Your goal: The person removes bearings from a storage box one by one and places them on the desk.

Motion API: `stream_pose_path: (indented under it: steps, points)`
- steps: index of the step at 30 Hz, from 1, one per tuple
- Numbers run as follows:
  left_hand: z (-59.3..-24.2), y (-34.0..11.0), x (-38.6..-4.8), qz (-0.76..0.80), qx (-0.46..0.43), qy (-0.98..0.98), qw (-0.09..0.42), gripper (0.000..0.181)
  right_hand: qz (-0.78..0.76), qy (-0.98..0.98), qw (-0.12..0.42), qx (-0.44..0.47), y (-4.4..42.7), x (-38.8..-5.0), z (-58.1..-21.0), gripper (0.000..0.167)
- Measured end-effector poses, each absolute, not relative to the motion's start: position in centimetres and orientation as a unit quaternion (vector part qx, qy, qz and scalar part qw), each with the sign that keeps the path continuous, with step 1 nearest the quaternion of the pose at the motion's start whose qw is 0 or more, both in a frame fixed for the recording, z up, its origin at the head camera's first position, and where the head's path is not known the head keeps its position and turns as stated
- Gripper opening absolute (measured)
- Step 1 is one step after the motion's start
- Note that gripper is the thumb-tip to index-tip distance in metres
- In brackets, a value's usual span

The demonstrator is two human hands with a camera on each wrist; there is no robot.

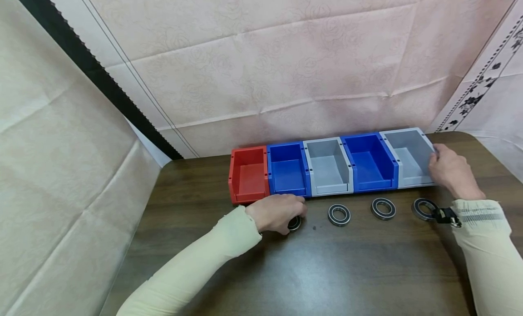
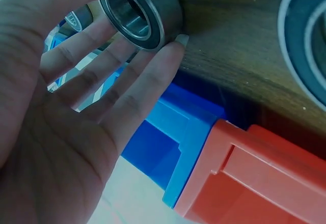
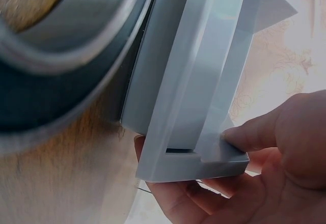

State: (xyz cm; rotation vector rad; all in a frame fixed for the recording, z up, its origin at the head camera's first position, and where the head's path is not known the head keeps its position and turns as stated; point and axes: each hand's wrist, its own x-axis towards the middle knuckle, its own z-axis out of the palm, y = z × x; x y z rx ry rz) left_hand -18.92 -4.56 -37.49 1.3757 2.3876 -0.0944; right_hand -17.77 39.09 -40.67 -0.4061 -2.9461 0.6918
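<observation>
Between thumb and fingertips, my left hand [image 1: 278, 213] pinches a metal ball bearing [image 1: 295, 223] just in front of the red and blue bins. The left wrist view shows that bearing [image 2: 147, 18] tilted on its edge, with the forefinger along its rim. At the right end of the row, my right hand [image 1: 452, 170] grips the side wall of a grey bin [image 1: 414, 159]. In the right wrist view the thumb lies inside the grey bin's wall [image 3: 186, 127], the fingers outside and beneath. A bearing [image 1: 425, 209] lies near the right wrist.
A red bin [image 1: 250, 173], a blue bin [image 1: 288, 170], a grey bin [image 1: 328, 166] and another blue bin [image 1: 369, 161] stand side by side on the wooden table [image 1: 318, 270]. Two more bearings lie before them. A cloth [image 1: 286, 71] hangs behind.
</observation>
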Motion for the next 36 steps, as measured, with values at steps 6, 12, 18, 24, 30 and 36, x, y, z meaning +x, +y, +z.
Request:
stream_pose_path:
  steps: [6, 12, 18, 24, 30, 36]
  points:
    - [-37.6, -4.4, -18.9, -0.036, 0.484, 0.853, 0.191, 0.053, 0.227, -0.964, 0.047, -0.132, 39.0, -17.8, -40.6, 0.05]
    - [-37.8, -4.2, -18.8, -0.039, 0.484, 0.855, 0.182, 0.054, 0.228, -0.963, 0.047, -0.132, 39.0, -17.8, -40.7, 0.05]
    - [-37.8, -4.2, -18.7, -0.042, 0.484, 0.856, 0.176, 0.055, 0.228, -0.964, 0.044, -0.132, 39.0, -17.8, -40.7, 0.05]
    - [-37.9, -4.3, -18.6, -0.046, 0.482, 0.857, 0.175, 0.055, 0.23, -0.963, 0.045, -0.135, 38.9, -17.6, -40.6, 0.051]
    - [-38.0, -4.6, -18.6, -0.045, 0.478, 0.859, 0.18, 0.061, 0.231, -0.963, 0.039, -0.137, 39.0, -17.6, -40.6, 0.052]
    - [-38.0, -5.5, -18.4, -0.023, 0.473, 0.866, 0.16, 0.062, 0.234, -0.962, 0.038, -0.137, 39.1, -17.7, -40.7, 0.053]
